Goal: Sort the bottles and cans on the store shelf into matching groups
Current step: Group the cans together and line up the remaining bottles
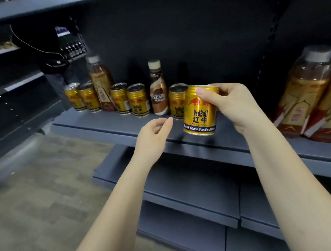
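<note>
Nearest you, hands: your right hand (pixel 232 107) grips a gold can (pixel 199 110) above the shelf (pixel 104 124) edge; your left hand (pixel 153 134) hangs loosely curled, empty.
Row behind: five matching cans (pixel 138 100), still split by a tea bottle (pixel 102 83) and coffee bottle (pixel 158 88).
Left to do: pull those bottles out.
Hard to see: tea bottles (pixel 306 93) at right are cut off.

Right hand (pixel 232 103) holding gold can (pixel 199 114) above shelf (pixel 108 124), left hand (pixel 151 134) empty
</note>
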